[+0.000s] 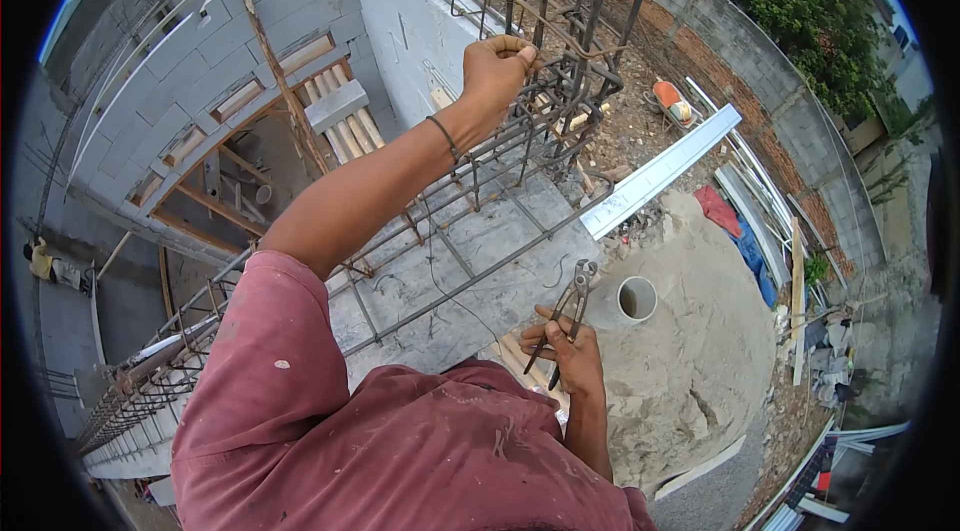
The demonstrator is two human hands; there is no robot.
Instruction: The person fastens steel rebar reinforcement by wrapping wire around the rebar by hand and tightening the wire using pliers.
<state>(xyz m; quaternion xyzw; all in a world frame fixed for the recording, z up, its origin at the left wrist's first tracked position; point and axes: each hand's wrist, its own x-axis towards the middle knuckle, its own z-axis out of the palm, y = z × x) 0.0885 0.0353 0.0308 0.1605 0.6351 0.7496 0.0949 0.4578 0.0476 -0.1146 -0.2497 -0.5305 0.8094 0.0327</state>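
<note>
My left hand [499, 73], with a dark band at the wrist, reaches up to the rebar cage [575, 81] where upright bars meet the stirrups. Its fingers are pinched together beside the steel; whatever is between them is too small to make out. Lower down, my right hand [575, 359] grips a pair of metal pincers [574, 306]. Their head points up and away from me, and the dark handles are spread apart. Below the left forearm, a horizontal rebar frame [455, 286] lies over the grey concrete slab [500, 241], with loose bits of wire on it.
A sand pile [700, 361] with a pipe opening [637, 299] lies below on the right. A pale metal channel [665, 171] extends near the slab. An orange wheelbarrow [672, 103] stands farther off. Block walls [250, 41] rise left; another person [55, 266] is below.
</note>
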